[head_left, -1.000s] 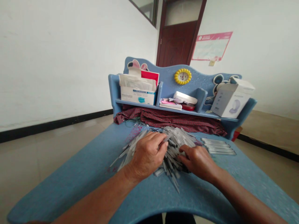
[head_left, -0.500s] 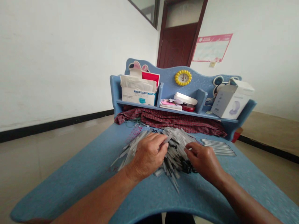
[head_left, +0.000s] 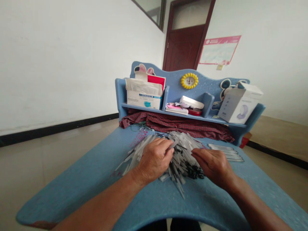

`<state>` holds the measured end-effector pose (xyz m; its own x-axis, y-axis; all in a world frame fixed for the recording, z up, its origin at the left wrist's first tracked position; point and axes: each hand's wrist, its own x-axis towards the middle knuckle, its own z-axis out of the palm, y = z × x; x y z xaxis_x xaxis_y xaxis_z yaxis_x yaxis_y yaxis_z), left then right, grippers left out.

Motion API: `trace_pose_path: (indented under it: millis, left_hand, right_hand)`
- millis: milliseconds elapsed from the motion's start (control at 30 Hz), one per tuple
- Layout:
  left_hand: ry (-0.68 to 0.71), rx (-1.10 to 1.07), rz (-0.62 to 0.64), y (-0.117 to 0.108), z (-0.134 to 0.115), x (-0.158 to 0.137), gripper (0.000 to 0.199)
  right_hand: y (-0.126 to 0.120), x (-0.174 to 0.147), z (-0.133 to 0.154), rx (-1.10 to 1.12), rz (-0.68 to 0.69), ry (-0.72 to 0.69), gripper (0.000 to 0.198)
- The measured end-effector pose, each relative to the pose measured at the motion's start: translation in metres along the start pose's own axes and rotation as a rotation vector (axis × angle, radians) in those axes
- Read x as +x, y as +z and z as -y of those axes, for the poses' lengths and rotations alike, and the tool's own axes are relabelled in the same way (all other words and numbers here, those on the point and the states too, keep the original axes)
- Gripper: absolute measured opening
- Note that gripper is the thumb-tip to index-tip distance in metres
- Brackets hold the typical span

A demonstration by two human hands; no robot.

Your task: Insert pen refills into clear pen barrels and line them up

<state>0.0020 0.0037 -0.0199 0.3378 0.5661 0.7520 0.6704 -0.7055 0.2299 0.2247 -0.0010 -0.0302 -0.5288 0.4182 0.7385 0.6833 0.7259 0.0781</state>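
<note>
A heap of slim, translucent whitish plastic pieces [head_left: 179,160], some with black parts, lies across the middle of the blue table [head_left: 79,166]. Over the left side of this heap is my left hand [head_left: 156,155], closed, with a slim translucent plastic piece [head_left: 173,144] sticking out between thumb and index finger. At the heap's right edge, my right hand [head_left: 213,163] has its fingers bent and pressed together; what they hold, if anything, is hidden. Just beyond it, several slender clear pieces [head_left: 227,153] lie side by side in a row.
Behind the heap, a red checked cloth [head_left: 173,123] lies under a blue shelf [head_left: 141,106]. The shelf holds a mask box [head_left: 144,98], papers [head_left: 176,110], a red round tin [head_left: 194,111] and a white box [head_left: 237,106]. A yellow-rimmed dial [head_left: 189,81] is on its back panel.
My right hand has shifted slightly right, with its fingers flatter and closer together, uncovering more black parts. My left hand keeps its grip in nearly the same place. The view has shifted slightly.
</note>
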Motion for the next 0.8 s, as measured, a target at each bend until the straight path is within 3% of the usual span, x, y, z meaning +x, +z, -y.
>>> trace_pose_path:
  millis: [67, 167, 267, 333, 500, 800]
  left_hand:
    - [0.001, -0.002, 0.002, 0.000, 0.000, 0.000, 0.012]
    - [0.007, 0.001, 0.007, 0.000, 0.000, 0.000, 0.013]
    - [0.014, 0.010, 0.012, -0.001, 0.000, 0.001, 0.013]
    - [0.016, 0.014, 0.011, -0.001, 0.000, 0.001, 0.014]
    - [0.015, 0.017, -0.002, -0.002, -0.001, 0.002, 0.015]
    - [0.007, 0.036, -0.022, -0.001, -0.001, 0.000, 0.015]
  right_hand:
    - [-0.006, 0.003, 0.002, 0.004, -0.081, 0.056, 0.014]
    - [-0.017, 0.008, 0.004, 0.101, -0.208, 0.303, 0.010]
    - [-0.027, 0.010, 0.001, 0.380, -0.362, 0.568, 0.008]
    - [-0.031, 0.010, -0.006, 0.615, -0.455, 0.662, 0.010]
    - [-0.034, 0.008, -0.020, 0.934, -0.507, 0.744, 0.014]
    - [-0.036, 0.005, -0.026, 0.944, -0.429, 0.773, 0.013]
